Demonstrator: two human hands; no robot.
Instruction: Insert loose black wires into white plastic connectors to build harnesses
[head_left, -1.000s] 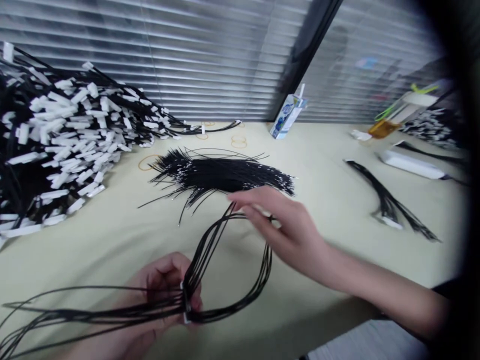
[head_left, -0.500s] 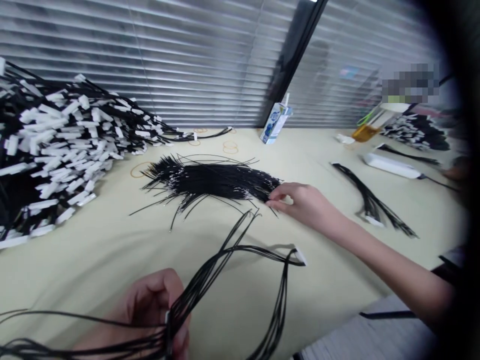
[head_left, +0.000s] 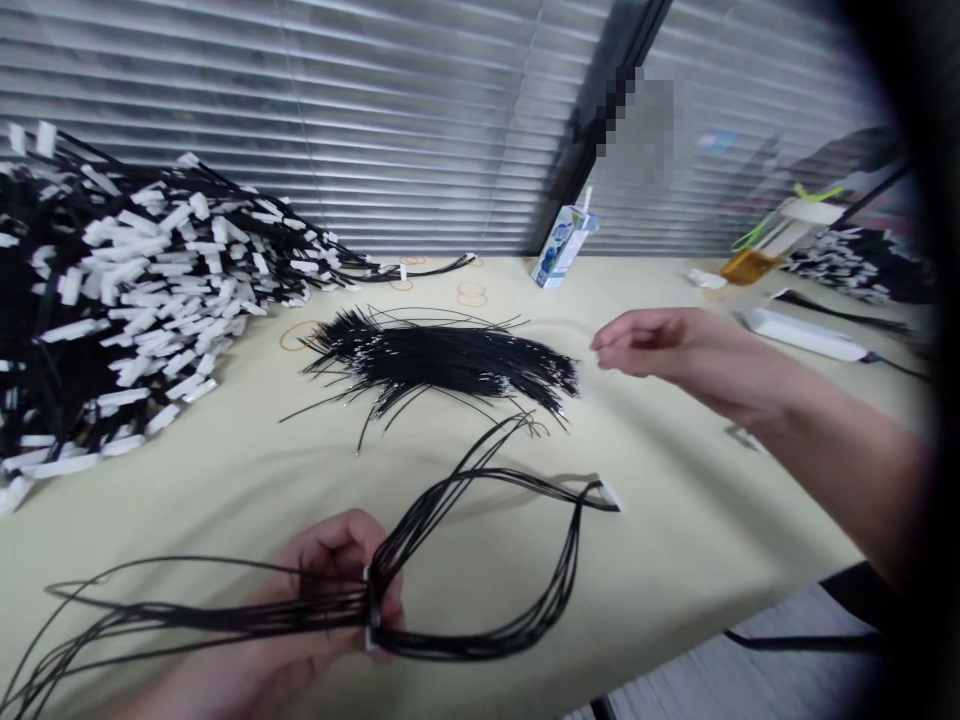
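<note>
My left hand is closed around a black wire harness at a white connector. Loose wires trail from that connector to the left, and others loop right to a second white connector. Beyond it lies a bundle of cut black wires with metal-tipped ends. My right hand is raised just right of the bundle, apart from it, with thumb and fingers pinched together. Whether a thin wire sits in that pinch cannot be made out.
A big heap of harnesses with white connectors fills the left side. At the back stand a drink carton and a bottle of amber liquid. A white power strip lies at right, beside more cables. Rubber bands lie near the blinds.
My right hand has moved up and right, away from the wire bundle's right end. My left hand has risen slightly with the harness, showing more of its trailing wires.
</note>
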